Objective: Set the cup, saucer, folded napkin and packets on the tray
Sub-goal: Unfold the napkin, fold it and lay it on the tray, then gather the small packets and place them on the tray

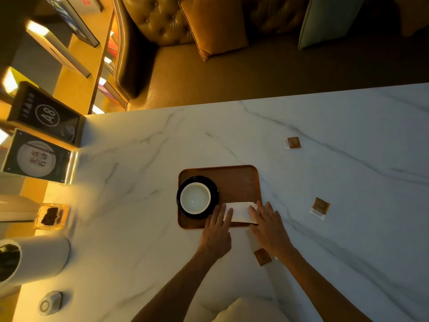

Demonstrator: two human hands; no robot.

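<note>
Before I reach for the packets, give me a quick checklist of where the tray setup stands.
1. Cup sits on saucer, both on the tray: ok.
2. Folded napkin on the tray: ok, though its near right corner may overhang the rim.
3. Left hand and right hand free: not ok, both press the napkin.
4. Packets on the tray: not ok; far packet, right packet and near packet lie on the table.
5. Bare tray space: ok.

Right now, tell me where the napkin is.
The napkin lies on the tray's near right part, just right of the cup and saucer, with the left hand and right hand flat on its ends.
</note>
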